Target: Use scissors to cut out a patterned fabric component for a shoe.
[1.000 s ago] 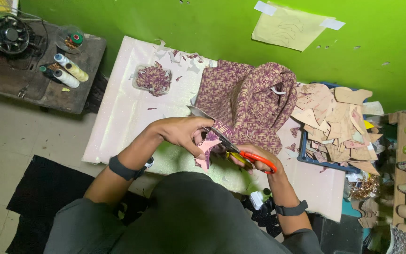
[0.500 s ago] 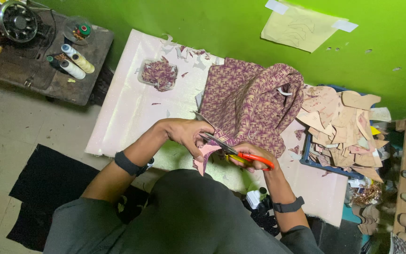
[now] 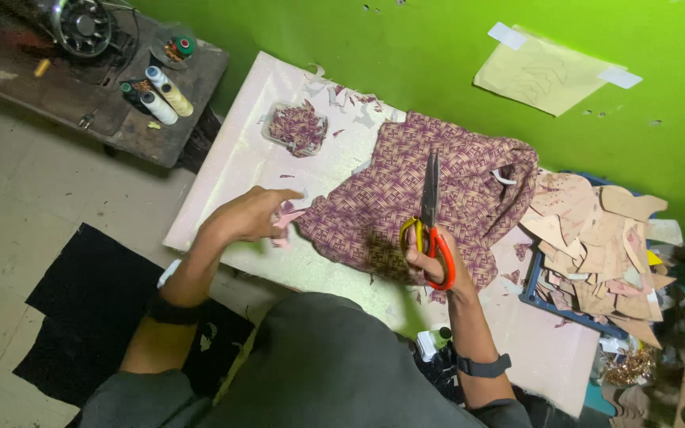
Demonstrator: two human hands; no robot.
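Scissors (image 3: 431,230) – orange-yellow handles, blades up, seemingly closed; small pink fabric piece (image 3: 287,218) – on table.

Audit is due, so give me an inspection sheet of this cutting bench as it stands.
Surface: pale pink board, strewn with small fabric snippets.
Job's things: purple woven-pattern cloth bunched mid-board; scissors with orange and yellow handles, blades closed, pointing away from the person; small pink cloth piece.
Clutter: clear tub of purple scraps; heap of tan cut-out shapes in a blue tray.
Grippers: left hand at the pink piece; right hand grips the scissors.
Cables: nothing seen.
Surroundings: green wall with a taped paper sheet; dark side table with thread spools; black floor mat.
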